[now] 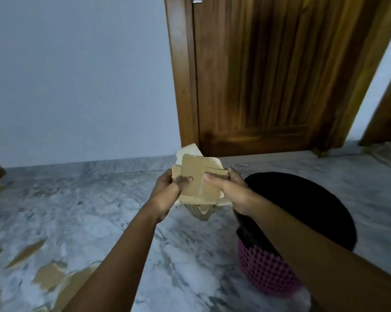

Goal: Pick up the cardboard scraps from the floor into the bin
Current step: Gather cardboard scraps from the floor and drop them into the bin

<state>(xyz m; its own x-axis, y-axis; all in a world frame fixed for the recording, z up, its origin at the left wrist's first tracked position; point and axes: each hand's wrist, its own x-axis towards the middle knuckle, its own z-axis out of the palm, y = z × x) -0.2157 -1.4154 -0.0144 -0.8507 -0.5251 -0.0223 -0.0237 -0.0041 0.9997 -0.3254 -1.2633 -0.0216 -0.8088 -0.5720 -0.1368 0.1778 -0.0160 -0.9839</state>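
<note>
A stack of torn cardboard scraps (199,179) is held in the air, its face tilted toward the viewer. The left hand (167,194) grips its left edge and the right hand (232,190) its right edge, thumbs pressed on the near face. The bin (266,269), pink-walled with a dark mouth, stands just right of the grip and lower, so the right hand is nearer. Loose scraps (48,275) lie on the floor (99,199), down and left of the grip.

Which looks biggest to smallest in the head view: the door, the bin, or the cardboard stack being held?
1. wooden door, largest
2. bin
3. cardboard stack, smallest, gripped by the left hand and right hand
</note>
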